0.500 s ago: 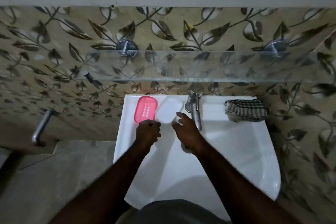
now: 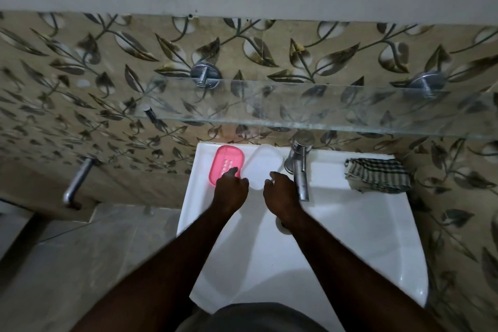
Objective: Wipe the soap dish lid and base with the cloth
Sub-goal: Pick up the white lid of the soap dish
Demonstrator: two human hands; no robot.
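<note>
The pink soap dish base lies on the back left ledge of the white sink. The pale translucent lid lies just right of it. My left hand has its thumb over the base's near edge with the fingers curled below, pinching it. At the lid's near right corner, my right hand pinches the edge with curled fingertips. The folded checked cloth sits apart on the back right ledge, untouched.
A chrome tap stands between the lid and the cloth, close to my right hand. A glass shelf juts out above the sink's back ledge. A metal bar sticks out of the wall at left.
My left hand has moved forward from in front of the pink base onto its near edge. My right hand has closed in on the lid's corner.
</note>
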